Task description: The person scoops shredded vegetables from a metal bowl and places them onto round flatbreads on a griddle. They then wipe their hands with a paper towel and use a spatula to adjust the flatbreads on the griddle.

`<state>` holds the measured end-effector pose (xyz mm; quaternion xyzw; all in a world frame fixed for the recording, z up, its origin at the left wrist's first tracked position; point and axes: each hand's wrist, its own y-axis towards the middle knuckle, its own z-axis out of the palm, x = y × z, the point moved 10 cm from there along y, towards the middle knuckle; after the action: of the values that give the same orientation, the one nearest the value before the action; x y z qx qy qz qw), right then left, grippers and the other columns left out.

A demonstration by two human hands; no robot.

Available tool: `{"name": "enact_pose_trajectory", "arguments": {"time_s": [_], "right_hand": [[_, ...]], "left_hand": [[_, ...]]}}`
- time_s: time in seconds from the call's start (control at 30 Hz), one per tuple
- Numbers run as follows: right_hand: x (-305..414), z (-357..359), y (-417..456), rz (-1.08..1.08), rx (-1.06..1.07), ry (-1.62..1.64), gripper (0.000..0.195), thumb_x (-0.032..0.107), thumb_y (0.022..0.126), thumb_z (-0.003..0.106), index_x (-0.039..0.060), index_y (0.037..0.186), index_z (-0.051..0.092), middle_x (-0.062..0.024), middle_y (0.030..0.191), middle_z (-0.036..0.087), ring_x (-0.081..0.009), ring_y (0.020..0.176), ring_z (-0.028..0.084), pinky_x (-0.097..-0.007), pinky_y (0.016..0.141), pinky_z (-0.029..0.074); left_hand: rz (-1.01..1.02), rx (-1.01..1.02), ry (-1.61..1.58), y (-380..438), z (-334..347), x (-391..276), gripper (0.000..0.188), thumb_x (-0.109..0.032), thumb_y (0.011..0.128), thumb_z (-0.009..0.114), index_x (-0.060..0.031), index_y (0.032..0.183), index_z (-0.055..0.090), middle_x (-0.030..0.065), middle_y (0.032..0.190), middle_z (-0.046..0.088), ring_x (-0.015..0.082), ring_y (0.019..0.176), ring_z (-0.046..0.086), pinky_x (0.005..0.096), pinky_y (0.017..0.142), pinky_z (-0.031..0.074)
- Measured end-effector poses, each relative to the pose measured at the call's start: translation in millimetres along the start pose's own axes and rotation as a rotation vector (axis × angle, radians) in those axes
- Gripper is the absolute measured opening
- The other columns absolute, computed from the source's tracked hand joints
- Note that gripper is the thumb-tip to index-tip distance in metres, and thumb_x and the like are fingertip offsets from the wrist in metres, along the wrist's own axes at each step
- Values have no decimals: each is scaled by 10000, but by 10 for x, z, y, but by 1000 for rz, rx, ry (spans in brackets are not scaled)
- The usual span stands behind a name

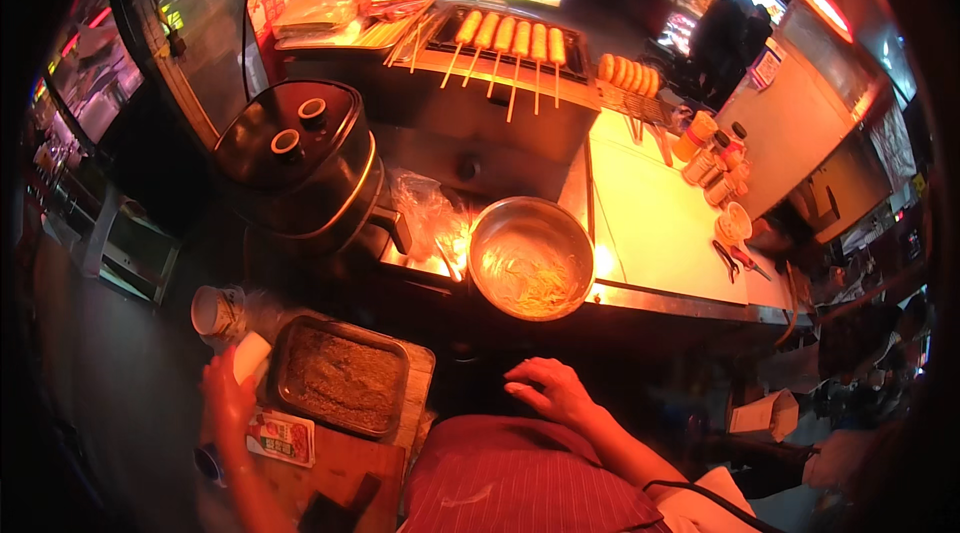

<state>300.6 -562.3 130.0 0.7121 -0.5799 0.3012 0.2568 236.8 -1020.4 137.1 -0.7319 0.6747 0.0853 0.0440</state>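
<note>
My left hand (227, 387) grips a pale, smooth, cylinder-shaped object (251, 358), perhaps a cup or bottle, at the left end of a wooden board. Beside it a rectangular metal tray (409, 368) holds a brown, grainy food mix (341, 379). A printed packet (281, 437) lies below the tray, near my left wrist. Nothing is in my right hand (551, 387), which hovers before my red striped apron (517, 473), thumb apart from the fingers. Ahead of that hand, a round steel bowl (525, 222) contains pale shredded food (540, 282).
A lidded black cooker (300, 180) stands left of a crumpled plastic bag (424, 210). Behind, several skewered foods (504, 34) lie on a grill (442, 30). Seasoning bottles (712, 158) and red-handled scissors (739, 257) occupy the right-hand counter (652, 225). A plastic cup (217, 313) is beyond my left hand.
</note>
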Motion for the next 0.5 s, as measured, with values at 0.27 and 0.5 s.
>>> {"name": "enact_pose_trajectory", "arguments": {"time_s": [0.27, 0.5], "right_hand": [[154, 617, 155, 40, 225, 1011, 1059, 375, 712, 793, 154, 1486, 104, -122, 1457, 298, -274, 1268, 398, -411, 1031, 359], [-150, 340, -453, 308, 107, 1253, 512, 167, 827, 696, 18, 1276, 498, -67, 1109, 609, -155, 1032, 565, -318, 924, 439]], "left_hand": [[-122, 373, -1577, -827, 122, -2189, 473, -103, 869, 590, 18, 1303, 446, 114, 1206, 549, 204, 1102, 532, 329, 967, 420], [-103, 734, -1942, -1306, 442, -3188, 414, -93, 912, 531, 17, 1301, 443, 100, 1207, 549, 175, 1109, 532, 300, 966, 423]]}}
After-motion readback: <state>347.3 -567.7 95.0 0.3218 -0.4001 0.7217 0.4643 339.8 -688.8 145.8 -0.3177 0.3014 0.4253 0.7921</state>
